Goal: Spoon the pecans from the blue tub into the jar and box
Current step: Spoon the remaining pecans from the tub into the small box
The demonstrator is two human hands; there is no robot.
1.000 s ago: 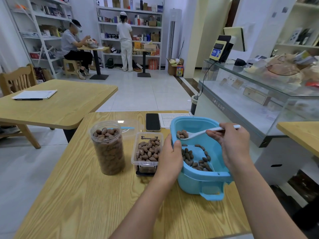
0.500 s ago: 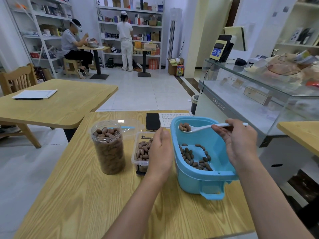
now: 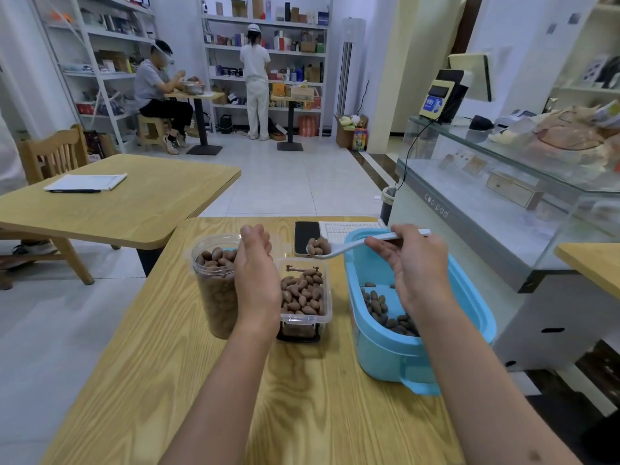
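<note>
- Fingers [image 3: 385, 251] of the right hand [image 3: 414, 266] pinch the handle of a white spoon [image 3: 352, 246], whose bowl carries a small heap of pecans [image 3: 318, 246].
- That loaded bowl hangs past the left rim of the blue tub [image 3: 385, 350], above the far end of the box [image 3: 303, 297] and in front of a black phone [image 3: 306, 233].
- Left hand [image 3: 256, 280] is held between the jar [image 3: 214, 286] and the box, fingers loosely curled and grasping nothing (whether it touches the jar I cannot tell).
- Jar stands upright, lidless, filled with pecans almost to the rim.
- Box, clear plastic, sits just right of the jar and is heaped with pecans.
- Blue tub rests at the right of the tabletop [image 3: 161, 380], with 1 thin layer of pecans left in its bottom.
- Beyond the phone lies a white printed sheet [image 3: 349, 228].
</note>
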